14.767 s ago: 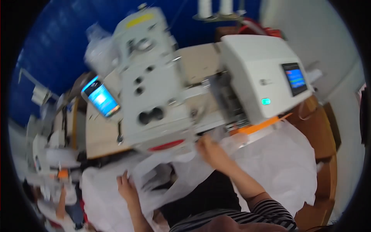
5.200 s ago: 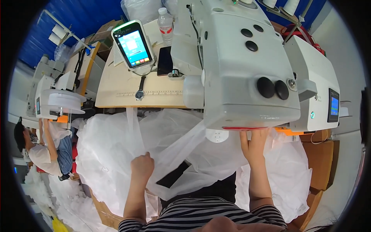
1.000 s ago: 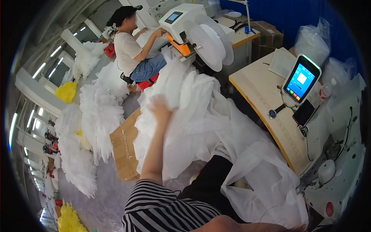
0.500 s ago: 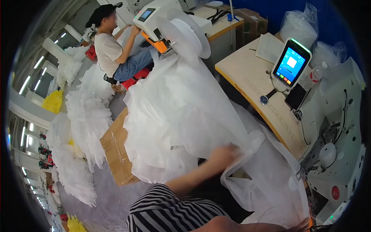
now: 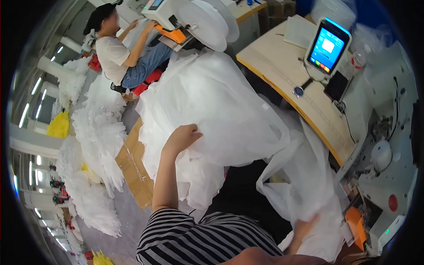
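Observation:
A large heap of thin, sheer white fabric (image 5: 207,97) spreads in front of me. Over its near left part, my left hand (image 5: 183,138) is closed, its thumb and curled fingers pinching the fabric. From the heap a loose length of the same white material trails down to the right, past my dark lap. Low on that side, my right hand (image 5: 305,224) is at this trailing length, partly veiled by it and blurred, so its fingers do not show clearly.
On the right is a wooden table (image 5: 274,66) with a lit touchscreen (image 5: 327,47), a wristwatch (image 5: 301,88) and a phone (image 5: 338,86). A white machine (image 5: 384,132) stands beside it. Cardboard (image 5: 134,165) lies left of the heap. Another person (image 5: 115,57) sits at a machine behind.
My left hand has moved left and away from the trailing fabric onto the heap. My right hand has come into view at lower right. The fabric has shifted, baring more of my lap.

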Demonstrator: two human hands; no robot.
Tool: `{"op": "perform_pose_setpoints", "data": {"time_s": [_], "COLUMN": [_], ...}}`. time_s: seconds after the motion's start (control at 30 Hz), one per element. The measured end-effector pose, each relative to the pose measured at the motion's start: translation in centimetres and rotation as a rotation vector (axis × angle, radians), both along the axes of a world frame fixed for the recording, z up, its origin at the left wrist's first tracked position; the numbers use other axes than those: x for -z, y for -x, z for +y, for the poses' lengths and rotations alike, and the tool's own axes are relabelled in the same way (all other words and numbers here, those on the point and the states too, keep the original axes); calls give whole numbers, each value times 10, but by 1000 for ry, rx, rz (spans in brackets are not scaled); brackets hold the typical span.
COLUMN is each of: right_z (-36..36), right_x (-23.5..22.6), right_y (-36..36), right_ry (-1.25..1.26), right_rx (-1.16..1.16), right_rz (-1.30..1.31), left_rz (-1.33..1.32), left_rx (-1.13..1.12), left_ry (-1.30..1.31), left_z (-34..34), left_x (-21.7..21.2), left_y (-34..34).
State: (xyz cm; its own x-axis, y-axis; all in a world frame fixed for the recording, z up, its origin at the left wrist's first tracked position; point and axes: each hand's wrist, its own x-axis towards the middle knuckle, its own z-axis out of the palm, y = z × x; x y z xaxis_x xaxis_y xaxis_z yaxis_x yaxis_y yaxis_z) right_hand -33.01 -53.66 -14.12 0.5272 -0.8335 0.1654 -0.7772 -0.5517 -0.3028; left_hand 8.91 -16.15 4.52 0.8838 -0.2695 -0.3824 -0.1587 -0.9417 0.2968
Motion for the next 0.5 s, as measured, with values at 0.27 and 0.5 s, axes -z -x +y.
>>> {"op": "perform_pose_setpoints", "data": {"time_s": [0.27, 0.5], "right_z": [-64, -54], "right_x": [-95, -153], "right_y": [135, 139], "right_ry": [-201, -437], "right_rx": [-46, 33], "right_rz": [23, -373], "left_rz": [734, 601], "left_rx": [-202, 856], "left_ry": [1128, 1101], "left_z": [-195, -243], "left_x": [32, 50], "left_y": [182, 236]}}
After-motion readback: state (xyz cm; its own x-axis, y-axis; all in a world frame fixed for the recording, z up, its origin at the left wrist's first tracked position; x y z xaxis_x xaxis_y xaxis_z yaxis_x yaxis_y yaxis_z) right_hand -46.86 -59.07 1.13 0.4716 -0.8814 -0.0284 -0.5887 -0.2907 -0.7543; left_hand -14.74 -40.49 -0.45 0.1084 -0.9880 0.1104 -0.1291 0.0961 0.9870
